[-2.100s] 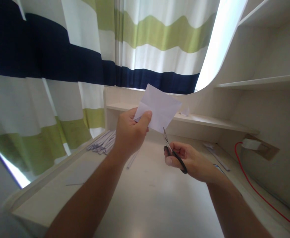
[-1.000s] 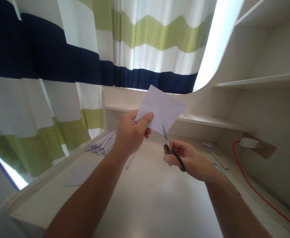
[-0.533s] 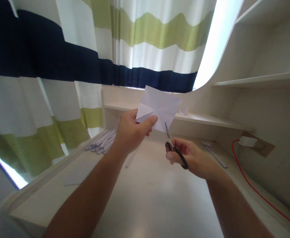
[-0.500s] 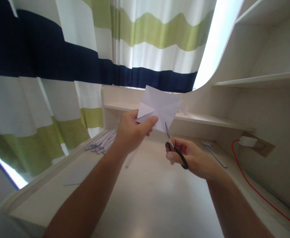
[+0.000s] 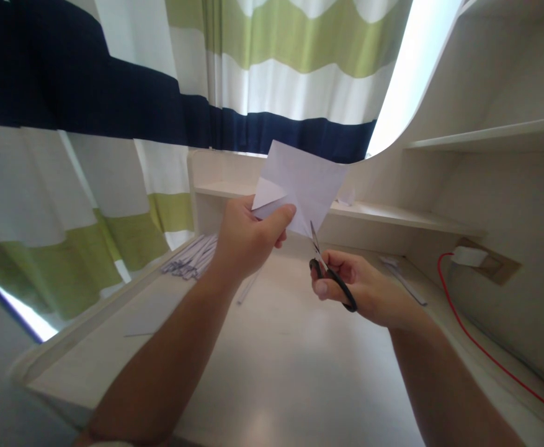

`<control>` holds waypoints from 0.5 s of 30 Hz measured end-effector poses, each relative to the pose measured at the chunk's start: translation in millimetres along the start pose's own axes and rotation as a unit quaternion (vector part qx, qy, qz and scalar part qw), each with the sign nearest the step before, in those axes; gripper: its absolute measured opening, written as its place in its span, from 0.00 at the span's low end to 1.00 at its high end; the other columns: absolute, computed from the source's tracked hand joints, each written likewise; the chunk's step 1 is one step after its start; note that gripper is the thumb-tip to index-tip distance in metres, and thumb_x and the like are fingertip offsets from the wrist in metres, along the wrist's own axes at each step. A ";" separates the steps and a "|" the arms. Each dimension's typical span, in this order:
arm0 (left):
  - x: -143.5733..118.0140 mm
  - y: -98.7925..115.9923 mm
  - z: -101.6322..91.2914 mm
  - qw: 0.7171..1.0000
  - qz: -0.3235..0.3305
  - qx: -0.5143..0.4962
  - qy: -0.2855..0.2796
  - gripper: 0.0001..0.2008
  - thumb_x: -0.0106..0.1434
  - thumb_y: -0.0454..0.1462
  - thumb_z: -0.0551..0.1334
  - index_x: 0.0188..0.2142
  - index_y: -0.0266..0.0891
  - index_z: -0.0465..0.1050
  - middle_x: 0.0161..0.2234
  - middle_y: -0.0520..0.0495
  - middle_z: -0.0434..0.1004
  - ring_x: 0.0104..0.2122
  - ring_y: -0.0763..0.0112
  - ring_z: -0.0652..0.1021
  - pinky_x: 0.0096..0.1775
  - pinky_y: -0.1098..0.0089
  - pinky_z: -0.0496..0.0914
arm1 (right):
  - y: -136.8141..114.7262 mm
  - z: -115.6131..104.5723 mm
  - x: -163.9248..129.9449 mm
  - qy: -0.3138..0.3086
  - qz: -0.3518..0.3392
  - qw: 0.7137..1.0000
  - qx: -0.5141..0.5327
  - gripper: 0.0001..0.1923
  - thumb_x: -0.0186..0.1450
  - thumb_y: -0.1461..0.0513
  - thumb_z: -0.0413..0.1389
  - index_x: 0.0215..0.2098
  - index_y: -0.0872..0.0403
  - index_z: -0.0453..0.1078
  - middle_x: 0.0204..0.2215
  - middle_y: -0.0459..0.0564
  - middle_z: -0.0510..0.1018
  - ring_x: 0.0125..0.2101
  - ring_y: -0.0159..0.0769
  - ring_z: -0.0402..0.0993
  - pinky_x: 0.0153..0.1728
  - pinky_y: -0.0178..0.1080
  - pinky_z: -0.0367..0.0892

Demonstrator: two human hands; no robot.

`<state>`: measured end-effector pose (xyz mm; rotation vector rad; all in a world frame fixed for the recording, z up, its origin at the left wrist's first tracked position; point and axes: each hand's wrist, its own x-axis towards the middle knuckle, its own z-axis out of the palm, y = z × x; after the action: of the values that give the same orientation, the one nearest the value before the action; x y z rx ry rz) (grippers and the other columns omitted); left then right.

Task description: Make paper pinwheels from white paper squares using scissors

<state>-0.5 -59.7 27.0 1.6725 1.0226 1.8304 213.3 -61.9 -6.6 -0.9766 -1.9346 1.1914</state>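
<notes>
The left hand [image 5: 248, 239] is pinching a creased sheet of white paper [image 5: 306, 186] by its lower left corner, thumb pressed on top and fingers curled behind, and it is holding the sheet up in the air above the pale cream desk [image 5: 281, 366]. A small flap is folding over near the thumb. The right hand [image 5: 362, 288] is gripping a pair of black-handled scissors with silver blades [image 5: 327, 273], fingers closed through the loops, and the blades are pointing up with their tips meeting the bottom edge of the paper. I cannot tell whether the blades are parted or closed. The two hands are sitting close together but not touching, the paper hand slightly higher and to the left.

Behind the left hand, a bundle of thin white paper strips [image 5: 192, 257] is lying on the desk near the striped curtain in white, green and navy [image 5: 160, 118]. A flat white sheet [image 5: 148, 316] is lying nearer on the left side of the desk. Off to the right, a red cable [image 5: 481, 347] is running from a white plug [image 5: 469, 256] down along the desk's edge, well apart from the hands.
</notes>
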 end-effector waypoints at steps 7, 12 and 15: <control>-1.4 1.6 1.0 1.000 -0.004 0.013 0.018 0.17 0.58 0.40 0.69 0.16 0.37 0.72 0.15 0.51 0.73 0.16 0.74 0.72 0.19 0.75 0.63 | 2.3 -0.4 2.2 0.006 0.006 1.000 -0.017 0.22 0.57 0.50 0.73 0.35 0.55 0.71 0.29 0.43 0.71 0.30 0.31 0.65 0.32 0.36 0.58; -3.7 4.4 2.5 1.000 -0.011 0.015 0.014 0.17 0.58 0.40 0.69 0.16 0.37 0.71 0.15 0.51 0.72 0.17 0.73 0.73 0.19 0.75 0.63 | 2.9 -0.8 3.1 0.002 0.011 1.000 -0.016 0.21 0.57 0.50 0.72 0.36 0.55 0.71 0.29 0.44 0.71 0.30 0.31 0.65 0.31 0.36 0.57; -5.4 5.3 4.9 0.999 -0.007 0.011 0.037 0.17 0.58 0.39 0.69 0.16 0.37 0.71 0.14 0.52 0.72 0.16 0.75 0.72 0.19 0.75 0.62 | 2.9 -1.4 2.1 -0.002 0.010 1.000 -0.011 0.21 0.58 0.51 0.72 0.35 0.55 0.71 0.29 0.43 0.71 0.30 0.31 0.65 0.31 0.36 0.57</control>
<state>6.0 -66.0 27.6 1.6166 1.0858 1.8909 214.2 -58.7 -8.5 -1.0077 -1.9488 1.1851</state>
